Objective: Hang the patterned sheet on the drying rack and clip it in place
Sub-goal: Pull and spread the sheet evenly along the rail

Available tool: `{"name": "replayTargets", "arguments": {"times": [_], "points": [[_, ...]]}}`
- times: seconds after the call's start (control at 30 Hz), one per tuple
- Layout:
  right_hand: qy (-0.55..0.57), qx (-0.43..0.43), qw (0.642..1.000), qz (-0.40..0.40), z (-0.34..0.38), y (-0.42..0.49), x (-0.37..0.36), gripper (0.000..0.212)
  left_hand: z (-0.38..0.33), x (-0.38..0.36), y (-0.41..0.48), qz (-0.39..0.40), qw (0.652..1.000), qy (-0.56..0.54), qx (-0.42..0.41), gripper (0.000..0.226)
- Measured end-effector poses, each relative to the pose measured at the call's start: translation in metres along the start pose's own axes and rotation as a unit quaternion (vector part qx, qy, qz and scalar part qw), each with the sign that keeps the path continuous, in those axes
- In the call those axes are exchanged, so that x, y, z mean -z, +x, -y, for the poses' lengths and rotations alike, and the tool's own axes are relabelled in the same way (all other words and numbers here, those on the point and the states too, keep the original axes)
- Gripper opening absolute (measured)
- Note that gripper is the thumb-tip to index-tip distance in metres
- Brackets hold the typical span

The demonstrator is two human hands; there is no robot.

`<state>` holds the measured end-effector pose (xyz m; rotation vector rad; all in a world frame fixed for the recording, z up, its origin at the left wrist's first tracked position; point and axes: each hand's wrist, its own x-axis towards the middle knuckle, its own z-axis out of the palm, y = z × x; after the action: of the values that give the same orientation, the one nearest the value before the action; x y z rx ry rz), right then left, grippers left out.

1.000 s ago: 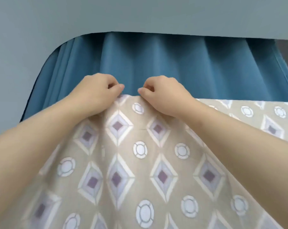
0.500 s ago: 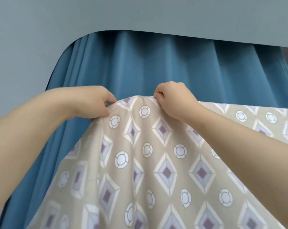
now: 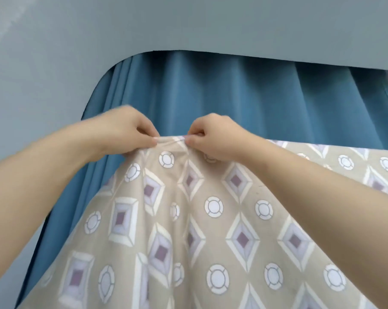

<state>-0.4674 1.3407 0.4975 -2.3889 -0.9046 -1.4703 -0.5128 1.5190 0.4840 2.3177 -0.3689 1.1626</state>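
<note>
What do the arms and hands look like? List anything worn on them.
The left hand and right hand are bare: no gloves, and no rings show. The left forearm and right forearm are bare too, as far as the frame edges, with no sleeve, watch or bracelet in view. Slight blur hides finer marks.

The patterned sheet [image 3: 213, 239] was cut off by the lower and right edges, so its full extent could not be told. Whatever lay under its top fold was covered by the cloth. The left hand [image 3: 124, 132] was blurred (its knuckles especially), and the fingertips of the right hand [image 3: 219, 137] were perhaps tucked into the fold. The curtain [image 3: 233, 97] was hidden below by the sheet.
</note>
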Motion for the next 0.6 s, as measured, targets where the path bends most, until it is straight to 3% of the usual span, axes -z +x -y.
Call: {"name": "replayTargets", "arguments": {"times": [0.1, 0.27, 0.43, 0.57, 0.6], "points": [[0.031, 0.014, 0.999, -0.022, -0.007, -0.003, -0.010, 0.013, 0.008, -0.014, -0.011, 0.087, 0.996, 0.011, 0.030, 0.013], [0.094, 0.014, 0.993, -0.067, -0.009, -0.002, -0.014, 0.012, 0.005, -0.002, -0.005, -0.020, 0.999, 0.026, 0.006, 0.019], [0.033, 0.022, 0.990, -0.136, 0.000, 0.001, -0.014, 0.016, 0.009, -0.011, -0.003, -0.171, 0.983, 0.046, -0.043, 0.018], [0.016, 0.018, 0.996, -0.081, 0.004, -0.004, -0.023, 0.020, 0.021, -0.017, -0.015, -0.071, 0.997, -0.027, 0.001, 0.017], [0.005, 0.020, 0.997, -0.071, 0.005, -0.006, -0.025, 0.021, 0.024, -0.018, -0.016, -0.076, 0.997, -0.033, 0.001, 0.017]]}}
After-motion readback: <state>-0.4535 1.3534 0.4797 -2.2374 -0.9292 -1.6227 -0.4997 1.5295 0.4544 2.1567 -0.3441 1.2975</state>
